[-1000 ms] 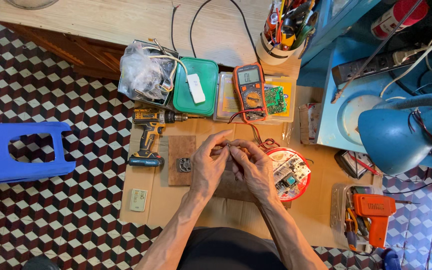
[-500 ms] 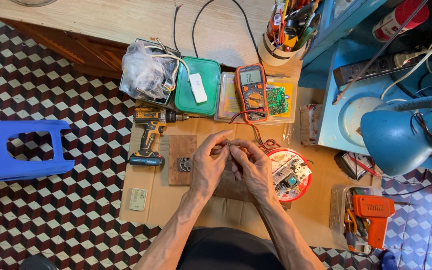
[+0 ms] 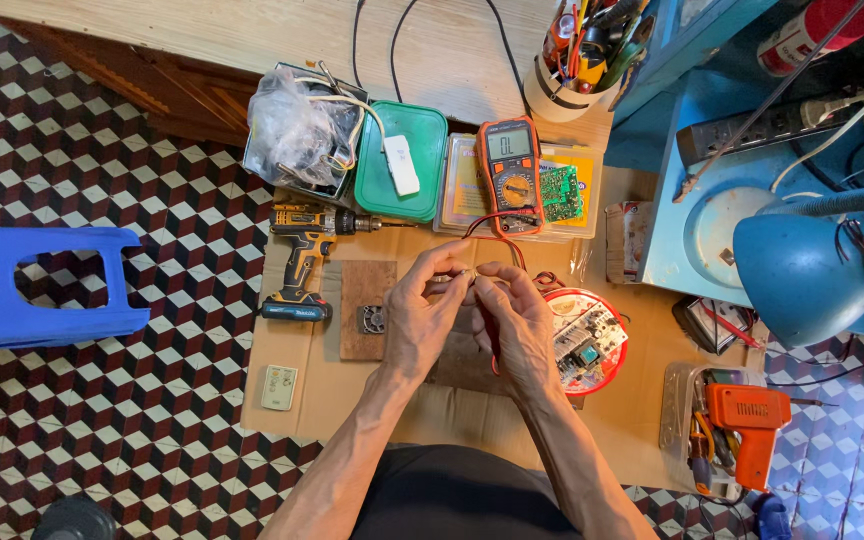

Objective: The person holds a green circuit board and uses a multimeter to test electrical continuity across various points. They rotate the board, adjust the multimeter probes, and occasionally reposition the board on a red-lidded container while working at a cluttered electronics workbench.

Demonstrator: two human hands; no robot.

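Observation:
My left hand [image 3: 422,315] and my right hand [image 3: 517,325] meet above a brown board, fingertips pinched together on a small metal part [image 3: 467,275] that is too small to identify. A red test lead [image 3: 492,225] runs from the orange multimeter [image 3: 510,175] down to my fingers. Under my left hand lies a wooden board [image 3: 364,300] with a small black fan [image 3: 374,320]. Right of my right hand sits a round red lid holding a circuit board [image 3: 587,340].
A yellow cordless drill [image 3: 302,255] lies left on the cardboard sheet [image 3: 302,400]. Behind are a green box [image 3: 402,165], a bag of cables [image 3: 297,135], a cup of tools [image 3: 577,55]. A blue lamp [image 3: 822,260], orange soldering gun [image 3: 747,430] and blue stool [image 3: 37,285] flank the area.
Both hands stay pinched together at the same spot; only the fingers shift slightly. The view has moved a little.

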